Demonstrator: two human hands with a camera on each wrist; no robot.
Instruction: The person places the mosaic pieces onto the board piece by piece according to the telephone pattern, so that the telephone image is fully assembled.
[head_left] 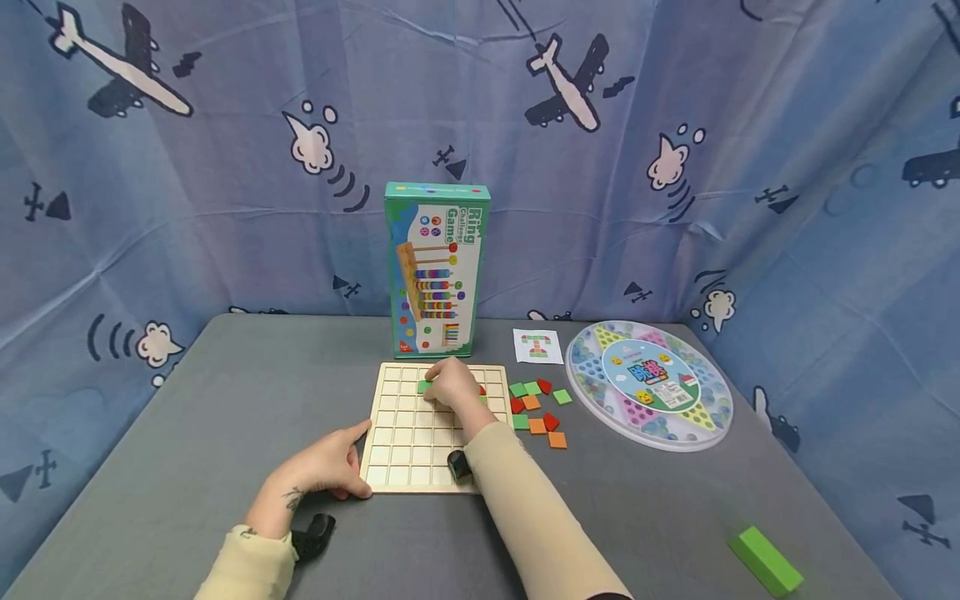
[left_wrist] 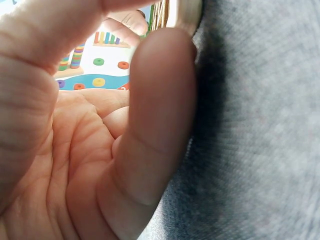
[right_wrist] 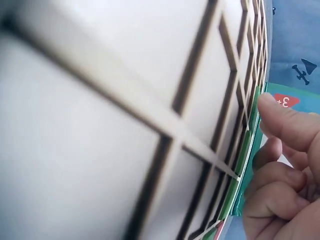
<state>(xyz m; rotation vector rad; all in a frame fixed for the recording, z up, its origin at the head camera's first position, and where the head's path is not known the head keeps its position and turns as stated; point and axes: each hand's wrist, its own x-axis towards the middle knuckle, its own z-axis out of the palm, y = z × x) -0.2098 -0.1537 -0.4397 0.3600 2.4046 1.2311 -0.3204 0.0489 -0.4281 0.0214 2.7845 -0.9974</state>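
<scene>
Nearby, box (head_left: 438,283) behind grid board (head_left: 402,436), picture card (head_left: 553,348)

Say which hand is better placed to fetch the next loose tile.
Probably the right hand: it is over the board, nearer the loose tiles, while the left hand touches the board's left edge.

Both arms wear long, plain sleeves: the left sleeve (head_left: 251,565) is pale cream with a creased cuff, the right sleeve (head_left: 536,517) light beige and mostly smooth. A black, rounded device (head_left: 314,537) sits at the left wrist, and a small black unit (head_left: 459,465) at the right. A dark tattoo (head_left: 293,497) marks the left wrist.
</scene>
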